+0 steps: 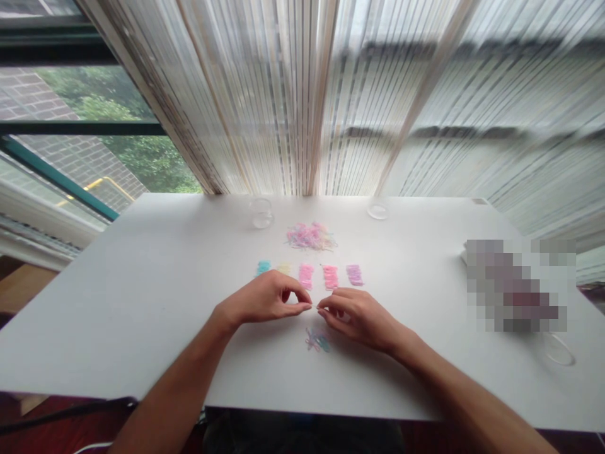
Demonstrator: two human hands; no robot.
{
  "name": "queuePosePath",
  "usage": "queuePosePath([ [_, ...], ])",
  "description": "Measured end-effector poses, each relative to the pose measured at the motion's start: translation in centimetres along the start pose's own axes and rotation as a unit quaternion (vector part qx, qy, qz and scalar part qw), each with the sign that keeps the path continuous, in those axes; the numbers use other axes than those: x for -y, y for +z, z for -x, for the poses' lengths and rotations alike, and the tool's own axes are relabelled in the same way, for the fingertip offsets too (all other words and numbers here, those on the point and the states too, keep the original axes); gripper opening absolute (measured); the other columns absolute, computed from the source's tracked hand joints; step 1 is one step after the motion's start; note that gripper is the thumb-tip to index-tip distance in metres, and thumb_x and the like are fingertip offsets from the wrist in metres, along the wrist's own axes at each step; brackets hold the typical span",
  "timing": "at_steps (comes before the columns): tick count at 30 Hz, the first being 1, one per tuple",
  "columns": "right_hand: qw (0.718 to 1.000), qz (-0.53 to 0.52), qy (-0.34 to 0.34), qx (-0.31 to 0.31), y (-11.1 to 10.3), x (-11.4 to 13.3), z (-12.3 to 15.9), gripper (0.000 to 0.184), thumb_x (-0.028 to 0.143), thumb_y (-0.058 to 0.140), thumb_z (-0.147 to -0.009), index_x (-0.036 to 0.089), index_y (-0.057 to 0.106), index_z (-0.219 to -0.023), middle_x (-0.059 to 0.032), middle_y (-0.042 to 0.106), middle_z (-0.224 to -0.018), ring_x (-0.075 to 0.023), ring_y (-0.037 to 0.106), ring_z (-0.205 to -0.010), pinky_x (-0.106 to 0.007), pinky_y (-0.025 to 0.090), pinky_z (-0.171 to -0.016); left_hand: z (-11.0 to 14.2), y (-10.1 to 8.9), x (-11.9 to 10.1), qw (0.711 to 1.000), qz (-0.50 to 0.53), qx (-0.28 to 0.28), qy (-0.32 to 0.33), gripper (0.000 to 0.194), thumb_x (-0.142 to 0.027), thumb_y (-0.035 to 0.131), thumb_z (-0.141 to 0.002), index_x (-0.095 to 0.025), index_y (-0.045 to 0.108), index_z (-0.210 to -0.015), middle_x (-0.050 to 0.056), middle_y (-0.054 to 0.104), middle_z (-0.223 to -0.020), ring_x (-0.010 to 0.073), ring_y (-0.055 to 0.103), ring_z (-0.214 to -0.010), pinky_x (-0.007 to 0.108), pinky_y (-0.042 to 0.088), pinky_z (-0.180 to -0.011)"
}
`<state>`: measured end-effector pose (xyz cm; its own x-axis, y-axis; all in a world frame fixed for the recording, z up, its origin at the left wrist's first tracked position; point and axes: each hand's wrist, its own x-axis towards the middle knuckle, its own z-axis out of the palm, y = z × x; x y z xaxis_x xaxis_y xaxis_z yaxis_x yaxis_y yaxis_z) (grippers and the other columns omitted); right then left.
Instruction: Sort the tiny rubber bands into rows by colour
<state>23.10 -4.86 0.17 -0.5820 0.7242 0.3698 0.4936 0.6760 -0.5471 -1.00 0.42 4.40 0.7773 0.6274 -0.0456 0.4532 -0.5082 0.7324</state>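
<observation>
Above the middle of the table, my left hand (278, 293) pinches thumb and forefinger together. Facing it, my right hand (352, 312) makes a similar pinch, its fingertips almost meeting the left ones. A thin pale piece (314, 307) bridges the two pinches, too small to tell its kind. Just below lies a little pile of pastel loops (317, 340). Beyond my hands runs a row of small groups of such pieces: blue (263, 267), yellow (283, 268), pink (306, 276), coral pink (330, 276) and purple (354, 275). My left hand partly covers the blue and yellow groups.
A larger mixed pastel heap (311, 236) lies behind the row. At the back of the white table (165, 302) stand a clear round container (261, 214) and a clear shallow dish or lid (377, 211). A blurred-out object (513, 287) lies right, with a white loop (560, 350) beside it.
</observation>
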Motion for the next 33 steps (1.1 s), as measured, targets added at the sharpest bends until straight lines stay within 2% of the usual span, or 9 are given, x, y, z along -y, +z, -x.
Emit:
queuePosePath([
  [7, 1.000, -0.004, 0.010, 0.006, 0.0, -0.2, -0.1, 0.017, 0.019, 0.054, -0.096, 0.018, 0.070, -0.091, -0.0014, 0.061, -0.071, -0.0132, 0.052, -0.061, -0.024, 0.040, -0.060, 1.4, -2.7, 1.9, 0.990, -0.028, -0.107, -0.087, 0.019, -0.037, 0.070, -0.086, -0.021, 0.080, -0.088, 0.001, 0.075, -0.080, 0.0119, 0.055, -0.066, 0.022, 0.041, -0.059],
  [10, 1.000, -0.011, 0.017, 0.015, 0.0, -0.3, -0.1, 0.017, 0.019, 0.054, -0.096, 0.018, 0.070, -0.090, -0.0014, 0.061, -0.071, -0.0132, 0.053, -0.062, -0.024, 0.040, -0.060, 1.9, -3.4, 3.0, 0.982, -0.060, -0.132, -0.119, 0.021, -0.041, 0.070, -0.084, -0.022, 0.081, -0.087, 0.000, 0.072, -0.078, 0.0122, 0.054, -0.065, 0.022, 0.040, -0.059],
  [15, 0.999, -0.016, 0.026, 0.026, 0.1, -0.5, -0.1, 0.018, 0.020, 0.053, -0.096, 0.018, 0.070, -0.090, -0.0021, 0.062, -0.072, -0.0133, 0.053, -0.063, -0.025, 0.040, -0.061, 1.9, -3.6, 3.8, 0.978, -0.084, -0.121, -0.149, 0.023, -0.044, 0.069, -0.082, -0.024, 0.080, -0.087, -0.001, 0.070, -0.077, 0.0121, 0.055, -0.064, 0.023, 0.040, -0.060],
  [20, 0.999, -0.011, 0.035, 0.032, 0.2, -0.5, 0.0, 0.018, 0.021, 0.054, -0.097, 0.018, 0.071, -0.091, -0.0025, 0.062, -0.073, -0.0136, 0.053, -0.064, -0.025, 0.040, -0.061, 1.8, -3.3, 4.0, 0.979, -0.090, -0.108, -0.151, 0.023, -0.043, 0.069, -0.082, -0.025, 0.080, -0.088, 0.000, 0.071, -0.082, 0.0139, 0.060, -0.071, 0.023, 0.042, -0.062],
  [33, 0.999, -0.013, 0.024, 0.032, 0.0, -0.5, 0.0, 0.018, 0.020, 0.053, -0.096, 0.018, 0.070, -0.090, -0.0031, 0.064, -0.074, -0.0138, 0.055, -0.064, -0.025, 0.042, -0.061, 1.7, -3.4, 4.1, 0.976, -0.111, -0.106, -0.155, 0.026, -0.045, 0.066, -0.084, -0.025, 0.081, -0.091, 0.000, 0.070, -0.079, 0.0144, 0.058, -0.068, 0.024, 0.042, -0.064],
])
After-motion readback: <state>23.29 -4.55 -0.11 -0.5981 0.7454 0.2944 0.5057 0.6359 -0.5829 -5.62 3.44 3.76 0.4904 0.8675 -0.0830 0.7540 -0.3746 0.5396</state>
